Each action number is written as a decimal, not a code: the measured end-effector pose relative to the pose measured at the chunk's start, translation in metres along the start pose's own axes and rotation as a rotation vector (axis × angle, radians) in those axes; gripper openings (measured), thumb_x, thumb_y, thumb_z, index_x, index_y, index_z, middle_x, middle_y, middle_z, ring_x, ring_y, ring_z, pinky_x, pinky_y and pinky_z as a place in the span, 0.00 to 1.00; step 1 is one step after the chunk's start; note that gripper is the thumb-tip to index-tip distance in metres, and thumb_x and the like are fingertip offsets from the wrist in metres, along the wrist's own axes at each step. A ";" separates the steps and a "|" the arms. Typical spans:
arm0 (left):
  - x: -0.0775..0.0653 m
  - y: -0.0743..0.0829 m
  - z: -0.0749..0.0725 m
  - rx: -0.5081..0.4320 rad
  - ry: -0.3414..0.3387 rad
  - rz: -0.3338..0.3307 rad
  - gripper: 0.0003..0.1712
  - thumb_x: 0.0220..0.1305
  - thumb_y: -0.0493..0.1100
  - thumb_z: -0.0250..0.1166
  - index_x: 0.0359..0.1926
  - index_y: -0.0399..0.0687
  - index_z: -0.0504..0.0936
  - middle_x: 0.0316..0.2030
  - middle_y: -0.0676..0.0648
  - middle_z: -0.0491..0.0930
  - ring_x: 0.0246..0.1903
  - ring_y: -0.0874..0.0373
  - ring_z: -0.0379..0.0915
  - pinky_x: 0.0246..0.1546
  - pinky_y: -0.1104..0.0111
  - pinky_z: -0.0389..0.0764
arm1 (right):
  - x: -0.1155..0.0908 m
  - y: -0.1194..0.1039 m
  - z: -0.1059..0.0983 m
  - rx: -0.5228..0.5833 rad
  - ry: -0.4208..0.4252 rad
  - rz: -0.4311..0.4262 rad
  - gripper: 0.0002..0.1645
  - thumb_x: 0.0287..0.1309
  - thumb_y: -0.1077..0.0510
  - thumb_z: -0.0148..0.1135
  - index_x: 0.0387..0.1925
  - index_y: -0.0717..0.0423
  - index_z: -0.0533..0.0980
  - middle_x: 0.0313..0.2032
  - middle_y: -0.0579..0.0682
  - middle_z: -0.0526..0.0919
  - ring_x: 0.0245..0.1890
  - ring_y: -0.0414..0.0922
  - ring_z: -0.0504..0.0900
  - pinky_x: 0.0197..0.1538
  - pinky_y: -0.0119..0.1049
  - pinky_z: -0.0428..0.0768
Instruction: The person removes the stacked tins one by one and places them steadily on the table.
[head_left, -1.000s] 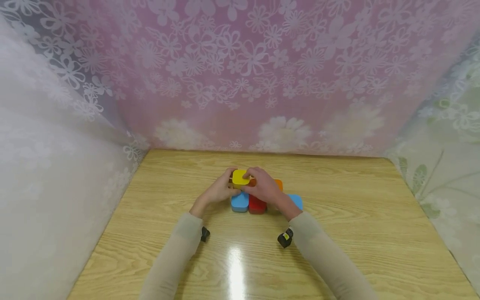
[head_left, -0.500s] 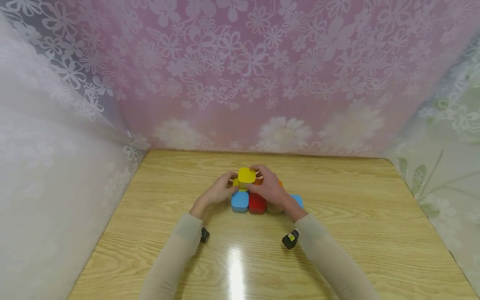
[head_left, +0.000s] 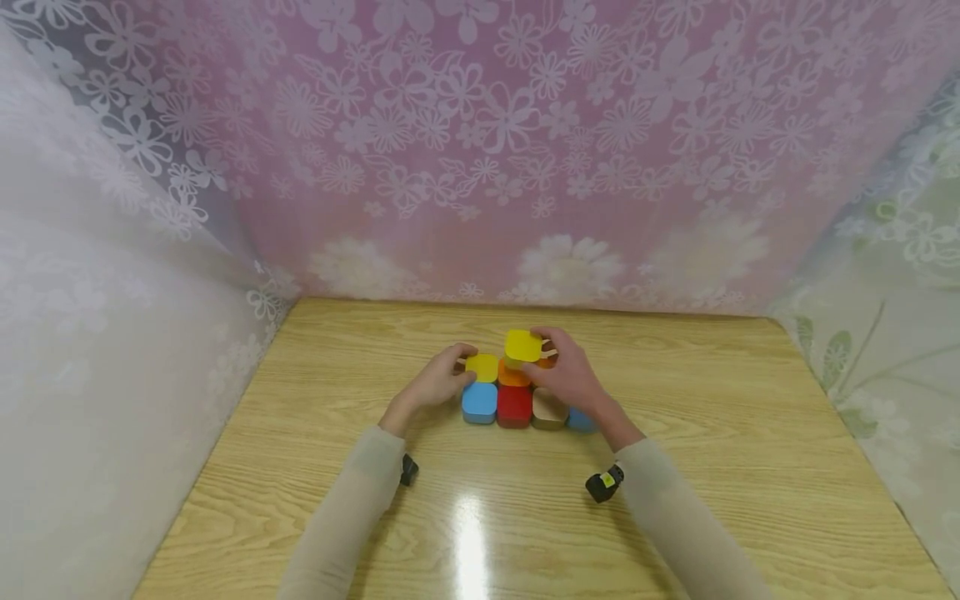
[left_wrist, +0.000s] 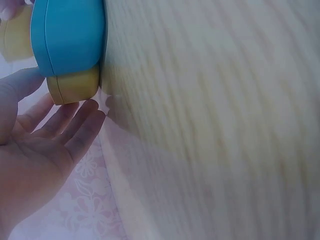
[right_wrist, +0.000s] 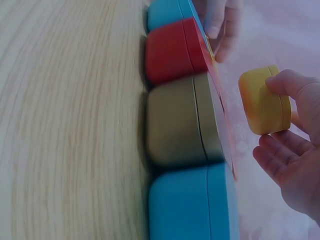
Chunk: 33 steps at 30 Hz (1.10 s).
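Note:
My right hand (head_left: 572, 377) pinches a small yellow box (head_left: 522, 344) with rounded corners between thumb and fingers. It holds that box raised over an orange box (head_left: 513, 375) in the back row; the right wrist view shows a lid seam round the raised yellow box (right_wrist: 264, 100). At the row's left end, thumb and fingers of my left hand (head_left: 433, 381) lie about the left side of another yellow box (head_left: 482, 367). Ahead of these stands a front row: a blue box (head_left: 480, 402), a red box (head_left: 514, 406), a gold-brown box (head_left: 551, 409) and a second blue box (head_left: 581, 419).
More orange (head_left: 550, 361) shows behind the right fingers. The boxes stand on a wood-grain table (head_left: 360, 333). A pink flowered cloth (head_left: 480, 167) hangs behind its far edge, and pale cloths hang at both sides. Each wrist wears a small black camera (head_left: 604, 483).
My right hand has lifted the yellow box off the other yellow box and carried it rightward, over the orange one. My left hand has barely moved.

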<state>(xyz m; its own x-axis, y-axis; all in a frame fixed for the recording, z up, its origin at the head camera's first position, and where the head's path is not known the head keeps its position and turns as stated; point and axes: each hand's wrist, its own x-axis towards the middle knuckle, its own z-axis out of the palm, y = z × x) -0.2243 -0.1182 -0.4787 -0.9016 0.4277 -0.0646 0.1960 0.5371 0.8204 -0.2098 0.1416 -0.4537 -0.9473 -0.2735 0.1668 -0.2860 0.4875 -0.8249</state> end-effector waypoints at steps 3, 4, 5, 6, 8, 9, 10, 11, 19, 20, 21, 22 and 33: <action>0.000 -0.001 0.000 -0.002 0.001 0.002 0.27 0.73 0.39 0.59 0.69 0.40 0.67 0.66 0.41 0.69 0.61 0.45 0.71 0.63 0.55 0.73 | -0.004 0.004 -0.007 -0.003 0.018 0.001 0.39 0.58 0.54 0.72 0.67 0.60 0.66 0.61 0.58 0.72 0.52 0.55 0.74 0.56 0.52 0.79; 0.000 -0.001 0.000 -0.003 0.000 0.000 0.27 0.73 0.39 0.59 0.69 0.40 0.67 0.66 0.41 0.69 0.61 0.45 0.70 0.63 0.55 0.73 | -0.005 0.005 -0.009 -0.004 0.024 0.000 0.39 0.58 0.54 0.72 0.67 0.60 0.66 0.61 0.58 0.72 0.52 0.55 0.73 0.56 0.53 0.78; 0.000 -0.002 0.000 -0.004 -0.001 -0.004 0.27 0.73 0.39 0.59 0.69 0.41 0.67 0.66 0.42 0.69 0.62 0.44 0.70 0.63 0.55 0.73 | -0.006 0.007 -0.011 -0.007 0.030 -0.001 0.39 0.59 0.54 0.71 0.67 0.61 0.66 0.62 0.59 0.72 0.52 0.56 0.73 0.56 0.53 0.78; 0.000 -0.002 0.000 -0.004 -0.001 -0.005 0.27 0.73 0.40 0.59 0.69 0.41 0.67 0.67 0.42 0.69 0.62 0.45 0.70 0.64 0.55 0.73 | -0.006 0.008 -0.013 -0.012 0.036 -0.001 0.39 0.59 0.54 0.71 0.68 0.61 0.66 0.62 0.59 0.72 0.53 0.56 0.73 0.57 0.53 0.77; 0.001 -0.003 0.001 -0.007 0.000 -0.010 0.27 0.73 0.40 0.59 0.69 0.42 0.67 0.67 0.43 0.69 0.62 0.45 0.70 0.63 0.56 0.73 | -0.008 0.010 -0.016 -0.011 0.047 0.001 0.38 0.60 0.56 0.70 0.68 0.61 0.66 0.62 0.59 0.72 0.53 0.57 0.73 0.57 0.54 0.77; 0.001 -0.003 0.001 -0.009 0.001 -0.012 0.27 0.73 0.40 0.59 0.69 0.42 0.67 0.67 0.43 0.69 0.62 0.45 0.70 0.63 0.56 0.73 | -0.009 0.011 -0.018 -0.010 0.053 0.006 0.38 0.60 0.57 0.70 0.68 0.61 0.66 0.62 0.60 0.72 0.53 0.57 0.73 0.57 0.54 0.76; 0.001 -0.004 0.001 -0.010 0.000 -0.014 0.27 0.73 0.40 0.59 0.69 0.43 0.67 0.66 0.43 0.69 0.61 0.46 0.70 0.63 0.56 0.73 | -0.010 0.012 -0.020 -0.012 0.057 0.010 0.38 0.60 0.57 0.70 0.68 0.61 0.65 0.61 0.60 0.72 0.53 0.57 0.73 0.57 0.54 0.76; 0.001 -0.004 0.001 -0.011 0.000 -0.015 0.27 0.73 0.40 0.59 0.69 0.43 0.67 0.66 0.43 0.69 0.61 0.46 0.71 0.63 0.56 0.74 | -0.010 0.013 -0.021 -0.012 0.062 0.014 0.38 0.60 0.58 0.70 0.68 0.61 0.65 0.62 0.60 0.72 0.53 0.57 0.73 0.57 0.54 0.76; 0.000 -0.003 0.001 -0.018 0.003 -0.010 0.27 0.73 0.40 0.59 0.69 0.43 0.67 0.65 0.44 0.70 0.59 0.47 0.72 0.60 0.56 0.76 | -0.019 0.019 -0.036 -0.017 0.105 0.036 0.38 0.60 0.58 0.69 0.68 0.61 0.65 0.62 0.59 0.71 0.53 0.56 0.73 0.56 0.53 0.76; 0.000 -0.003 0.001 -0.018 0.002 -0.006 0.27 0.73 0.40 0.59 0.69 0.43 0.67 0.65 0.44 0.70 0.58 0.47 0.72 0.60 0.56 0.76 | -0.021 0.021 -0.038 -0.015 0.109 0.044 0.38 0.60 0.57 0.69 0.68 0.61 0.65 0.62 0.58 0.71 0.53 0.56 0.73 0.56 0.52 0.76; 0.000 -0.003 0.000 -0.018 0.001 -0.004 0.27 0.73 0.41 0.59 0.69 0.43 0.67 0.65 0.44 0.70 0.58 0.48 0.72 0.60 0.56 0.76 | -0.022 0.023 -0.039 -0.019 0.113 0.049 0.38 0.60 0.57 0.69 0.69 0.61 0.65 0.62 0.58 0.71 0.53 0.55 0.73 0.56 0.52 0.76; -0.001 -0.003 0.000 -0.018 0.000 -0.003 0.27 0.73 0.41 0.59 0.69 0.43 0.67 0.65 0.44 0.70 0.58 0.48 0.72 0.60 0.56 0.76 | -0.023 0.024 -0.041 -0.023 0.118 0.055 0.39 0.60 0.57 0.69 0.69 0.61 0.65 0.62 0.59 0.71 0.53 0.56 0.73 0.56 0.52 0.76; -0.003 -0.002 0.001 -0.034 -0.004 -0.003 0.26 0.73 0.41 0.59 0.69 0.43 0.67 0.65 0.44 0.71 0.59 0.48 0.71 0.59 0.56 0.76 | -0.037 0.040 -0.057 -0.028 0.135 0.070 0.40 0.62 0.57 0.68 0.71 0.61 0.62 0.64 0.60 0.70 0.54 0.58 0.73 0.55 0.53 0.77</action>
<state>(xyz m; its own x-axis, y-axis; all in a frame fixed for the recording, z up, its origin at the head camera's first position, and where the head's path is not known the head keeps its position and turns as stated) -0.2222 -0.1201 -0.4808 -0.9006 0.4292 -0.0690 0.1803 0.5133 0.8390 -0.1946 0.2182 -0.4617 -0.9753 -0.1249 0.1820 -0.2206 0.5248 -0.8222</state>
